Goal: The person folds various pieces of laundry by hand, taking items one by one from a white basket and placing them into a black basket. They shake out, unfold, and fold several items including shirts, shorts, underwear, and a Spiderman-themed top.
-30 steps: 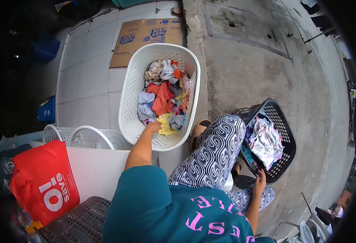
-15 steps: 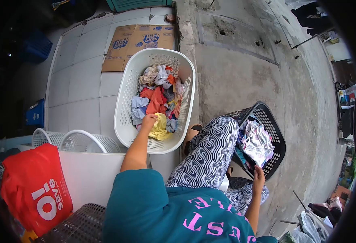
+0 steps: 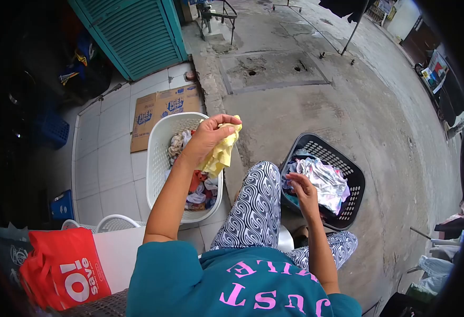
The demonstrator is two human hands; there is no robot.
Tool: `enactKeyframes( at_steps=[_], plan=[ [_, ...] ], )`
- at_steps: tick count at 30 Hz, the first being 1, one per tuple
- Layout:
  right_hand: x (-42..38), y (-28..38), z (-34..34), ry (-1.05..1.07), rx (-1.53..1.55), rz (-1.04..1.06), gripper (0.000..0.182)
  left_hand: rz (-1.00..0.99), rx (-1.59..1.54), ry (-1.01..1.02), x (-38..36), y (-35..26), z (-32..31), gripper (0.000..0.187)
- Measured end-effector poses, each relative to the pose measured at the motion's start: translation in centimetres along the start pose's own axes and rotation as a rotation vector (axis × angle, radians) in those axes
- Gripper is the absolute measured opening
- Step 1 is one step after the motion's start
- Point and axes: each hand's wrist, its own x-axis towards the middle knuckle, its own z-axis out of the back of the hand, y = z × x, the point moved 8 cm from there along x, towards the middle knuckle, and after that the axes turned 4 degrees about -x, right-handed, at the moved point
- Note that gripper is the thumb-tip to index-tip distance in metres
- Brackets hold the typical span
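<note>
My left hand (image 3: 206, 138) is closed on a yellow cloth garment (image 3: 220, 157), holding it up over the right side of a white laundry basket (image 3: 155, 174). The garment hangs down from my fingers, crumpled. Inside that basket lie mixed clothes (image 3: 196, 198), partly hidden by my forearm and the garment. My right hand (image 3: 304, 196) is raised in front of the near left part of a black laundry basket (image 3: 354, 182), fingers loosely bent and apart with nothing visible in them. A shiny, pale, multicoloured garment (image 3: 324, 182) tops the clothes in the black basket.
Flattened cardboard (image 3: 163, 108) lies on the tiles (image 3: 110, 137) behind the white basket. A teal louvred door (image 3: 131, 37) stands beyond it. At the lower left are a red bag (image 3: 65, 269) and white baskets (image 3: 117, 223). Concrete floor (image 3: 274, 113) extends to the right.
My left hand has lifted the yellow garment out of the white basket, up and to the right. My right hand has come off the black basket's near edge and moved left. The view has shifted.
</note>
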Motion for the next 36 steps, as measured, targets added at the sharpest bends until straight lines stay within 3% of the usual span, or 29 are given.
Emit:
enactKeyframes(
  at_steps=[1,3,5,7,9,11,12,15,16,17,19,21,23,25,27,31,34,36],
  plan=[
    [0.3,0.5,-0.9,0.052,0.086,0.010,0.026,-0.001,0.016,0.029,0.2,-1.4,-2.4,0.020],
    [0.9,0.6,-2.4,0.134,0.170,0.020,0.042,-0.244,-0.242,0.041,0.2,-5.7,-6.3,0.021],
    [0.9,1.3,-3.2,0.188,0.157,-0.041,0.055,-0.372,-0.330,0.065,0.0,-8.6,-9.9,0.024],
    [1.0,0.7,-3.3,0.177,0.371,-0.133,0.067,-0.484,-0.375,0.062,-0.9,-10.9,-13.2,0.024],
    [1.2,0.7,-1.4,0.006,0.452,-0.143,0.073,-0.546,-0.430,0.126,-0.9,-11.9,-15.2,0.026],
    [1.4,0.3,1.8,-0.214,0.572,-0.117,0.076,-0.489,-0.537,0.277,-1.0,-12.0,-16.4,0.032],
    [1.3,0.3,3.2,-0.206,0.677,-0.089,0.084,-0.468,-0.549,0.292,-1.3,-11.9,-16.8,0.033],
    [0.4,1.8,6.9,-0.274,0.948,0.124,0.056,-0.398,-0.508,0.179,-2.2,-11.2,-17.0,0.033],
    [-0.3,1.7,7.8,-0.322,1.011,0.120,0.040,-0.340,-0.475,0.194,-2.3,-10.7,-17.0,0.032],
    [-0.5,1.8,8.1,-0.245,1.104,0.122,0.037,-0.285,-0.441,0.204,-2.4,-10.2,-16.7,0.031],
    [-1.3,0.9,8.1,-0.162,1.153,-0.102,0.037,-0.096,-0.257,0.186,-3.0,-7.9,-15.9,0.024],
    [-1.7,-1.8,7.5,-0.114,1.132,-0.142,0.037,0.197,0.077,0.197,-2.0,-3.0,-10.8,0.027],
    [-2.3,-5.0,6.3,-0.060,1.114,-0.187,0.037,0.344,0.338,0.201,-1.6,2.1,-6.2,0.029],
    [-3.7,-9.2,4.3,-0.083,1.227,-0.414,0.038,0.489,0.493,0.198,-2.4,7.8,-1.6,0.034],
    [-5.7,-12.8,2.4,-0.002,0.989,-0.594,0.044,0.459,0.778,0.173,-2.9,10.7,1.2,0.037],
    [-8.1,-15.5,-0.3,0.065,0.939,-0.619,0.039,0.390,0.640,0.112,-3.6,11.5,1.5,0.045],
    [-9.5,-16.5,1.8,-0.442,0.738,-0.616,0.034,0.388,0.642,0.130,-4.0,11.6,1.4,0.052],
    [-10.0,-17.1,1.6,-0.366,0.805,-0.654,0.030,-0.117,1.302,0.118,-3.3,8.4,-0.3,0.048]
  ],
)
